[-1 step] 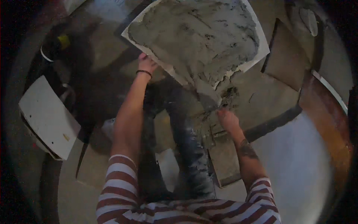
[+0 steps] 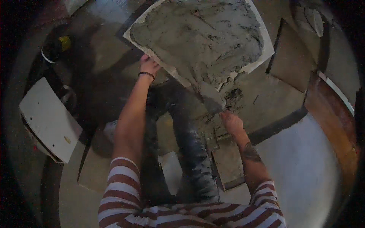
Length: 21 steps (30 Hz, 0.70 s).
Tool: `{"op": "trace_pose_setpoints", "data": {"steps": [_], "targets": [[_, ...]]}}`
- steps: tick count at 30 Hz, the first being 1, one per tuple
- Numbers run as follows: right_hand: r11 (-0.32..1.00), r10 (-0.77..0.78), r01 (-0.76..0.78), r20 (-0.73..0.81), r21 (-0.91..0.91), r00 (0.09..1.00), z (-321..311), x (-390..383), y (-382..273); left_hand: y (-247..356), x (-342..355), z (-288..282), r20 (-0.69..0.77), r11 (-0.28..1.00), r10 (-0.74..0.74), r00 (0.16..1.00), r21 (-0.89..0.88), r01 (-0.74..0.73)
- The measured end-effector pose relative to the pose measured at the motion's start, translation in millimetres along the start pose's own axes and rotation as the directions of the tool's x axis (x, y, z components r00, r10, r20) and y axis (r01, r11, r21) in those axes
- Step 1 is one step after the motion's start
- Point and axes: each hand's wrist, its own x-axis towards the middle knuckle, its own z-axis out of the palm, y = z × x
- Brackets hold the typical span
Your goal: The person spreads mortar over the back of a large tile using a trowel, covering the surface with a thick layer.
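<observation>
Clamped on the handle of a trowel (image 2: 211,95), my right grip (image 2: 232,123) sits just below the near corner of a panel (image 2: 268,49). Floor (image 2: 296,163) spreads through the dim room, brownish beyond my left arm (image 2: 131,114) and pale at the lower right. At the top centre is that broad, white-edged panel, its face thickly covered with rough grey mortar (image 2: 201,38). Smaller, a brown slab (image 2: 292,55) lies to its right, and a white block (image 2: 51,119) (speckled with dark spots) is tilted at far left. My left arm reaches well forward, a dark bracelet (image 2: 147,74) at the wrist, with my left grip (image 2: 151,65) at the panel's lower-left edge; whether it clamps or merely props, I cannot tell. My right forearm (image 2: 253,155) slants inward, the trowel's blade meeting the mortar.
</observation>
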Motion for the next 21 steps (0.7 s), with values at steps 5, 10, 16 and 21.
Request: {"op": "trace_pose_setpoints", "data": {"steps": [5,10,16,21], "targets": [[0.98,0.155,-0.159,0.045,0.118,0.987,-18.0,-30.5,-1.8,-3.3,-7.0,23.4,-0.11,0.995,0.045,0.993,0.094,-0.035],[0.973,0.165,-0.154,-0.054,0.169,0.985,48.8,-24.0,45.2,-9.4,16.7,0.0,0.011,0.968,0.074,0.997,0.239,-0.074],[0.976,0.08,-0.074,-0.024,0.204,0.996,29.9,-53.0,41.2,-9.0,17.2,-3.4,-0.151,0.979,-0.014,0.989,0.199,0.044],[0.979,0.128,-0.122,-0.027,0.163,0.991,9.9,-1.8,38.8,-12.8,25.7,-5.8,-0.175,0.994,-0.012,0.984,0.101,0.031]]}}
